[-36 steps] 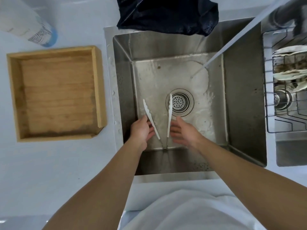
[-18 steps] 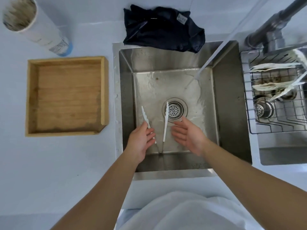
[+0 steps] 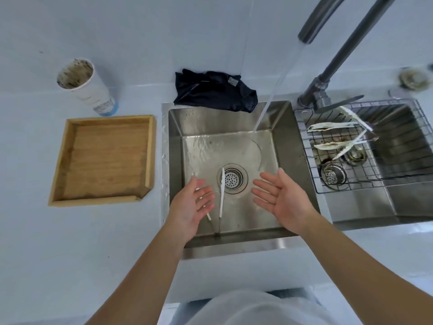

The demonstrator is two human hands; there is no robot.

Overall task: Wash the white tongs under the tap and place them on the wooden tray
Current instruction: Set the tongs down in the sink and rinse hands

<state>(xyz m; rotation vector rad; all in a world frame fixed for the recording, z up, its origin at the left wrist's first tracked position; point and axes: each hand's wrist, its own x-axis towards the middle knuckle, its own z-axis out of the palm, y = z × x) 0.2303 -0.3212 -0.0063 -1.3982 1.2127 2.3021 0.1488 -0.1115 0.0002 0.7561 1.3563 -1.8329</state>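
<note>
Starting at the left, the square wooden tray with raised rims sits on the pale desk, well apart from the water, so your carry to it crosses the steel lip of the sink; wet plastic could slip from your fingers there and drop onto the desk or back into the basin. The slim white plastic tongs lie on the floor of the stainless steel sink basin, arms splayed, one tip resting over the round perforated drain strainer and the other arm partly hidden under your left hand. That hand hovers over them, palm up, fingers straight and spread, gripping nothing; whether it touches the hidden arm you cannot tell. If you grab only one arm, the tongs may spring or twist away. The stream from the dark metal tap lands at the far right of the basin, not on the tongs, so leaving them there risks a poor rinse. Your right hand is also palm up, fingers apart, holding nothing, clear of the tongs.
</note>
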